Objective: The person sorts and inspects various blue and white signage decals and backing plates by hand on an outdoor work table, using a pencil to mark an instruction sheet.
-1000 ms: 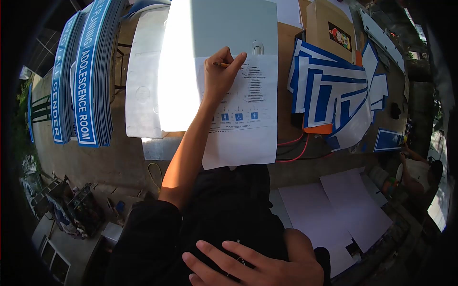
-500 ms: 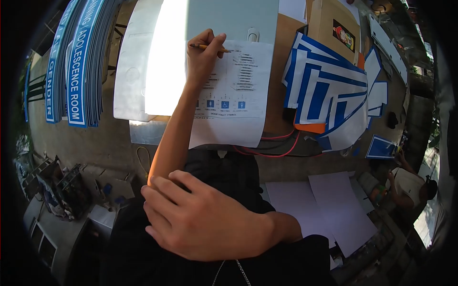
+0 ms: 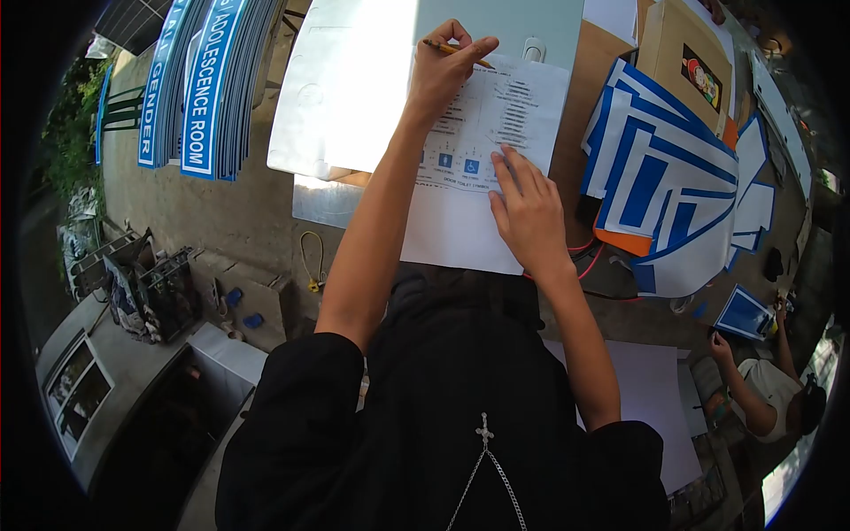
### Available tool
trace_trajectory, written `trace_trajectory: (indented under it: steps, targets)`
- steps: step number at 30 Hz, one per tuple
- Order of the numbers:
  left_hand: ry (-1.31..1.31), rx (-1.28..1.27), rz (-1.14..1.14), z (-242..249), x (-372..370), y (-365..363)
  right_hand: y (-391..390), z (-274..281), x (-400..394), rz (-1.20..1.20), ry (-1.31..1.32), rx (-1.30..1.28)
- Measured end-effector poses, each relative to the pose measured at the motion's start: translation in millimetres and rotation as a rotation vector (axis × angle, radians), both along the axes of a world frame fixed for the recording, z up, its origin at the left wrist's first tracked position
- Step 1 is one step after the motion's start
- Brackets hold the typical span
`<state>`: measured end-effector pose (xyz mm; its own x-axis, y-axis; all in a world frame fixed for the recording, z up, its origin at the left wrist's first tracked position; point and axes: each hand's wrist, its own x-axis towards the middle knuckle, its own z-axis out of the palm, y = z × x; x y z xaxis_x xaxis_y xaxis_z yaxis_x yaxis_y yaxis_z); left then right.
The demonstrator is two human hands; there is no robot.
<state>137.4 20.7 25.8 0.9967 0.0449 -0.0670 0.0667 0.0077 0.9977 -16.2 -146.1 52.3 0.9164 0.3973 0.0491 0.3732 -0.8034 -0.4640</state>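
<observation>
A yellow pencil (image 3: 440,47) is gripped in my left hand (image 3: 440,75), over the upper part of a printed sheet (image 3: 482,106). Its tip points to the right, close to the paper. Lines of text, many struck through, and blue toilet symbols are printed on the sheet. My right hand (image 3: 529,205) lies on the sheet's lower right part, palm down with fingers a little apart, holding nothing. Under the sheet is a pale grey surface (image 3: 491,19).
Stacked blue-and-white signs (image 3: 211,97) stand at the left. Blue-and-white striped pieces (image 3: 660,168) lie at the right beside a cardboard box (image 3: 677,53). Red cable (image 3: 591,262) runs near the table edge. Another person (image 3: 763,398) is at the lower right.
My right hand has moved from over my left forearm up onto the sheet. My left hand still holds the pencil, which is now tilted down to the right. The view has shifted.
</observation>
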Motion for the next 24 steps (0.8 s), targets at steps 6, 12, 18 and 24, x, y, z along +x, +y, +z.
trace_trajectory:
  steps: [6, 12, 18, 24]
  targets:
    - [-0.127, 0.033, -0.178, 8, -3, 4, 11, 3, -8, -0.091, -0.002, 0.004]
    - [-0.231, 0.138, -0.342, 17, -52, 4, 27, 5, -16, -0.22, 0.018, -0.013]
    - [-0.066, 0.176, -0.201, 11, -99, 20, 33, 6, -19, -0.283, 0.023, -0.036]
    - [-0.093, 0.203, -0.197, 3, -105, 25, 37, 4, -20, -0.339, 0.041, -0.07]
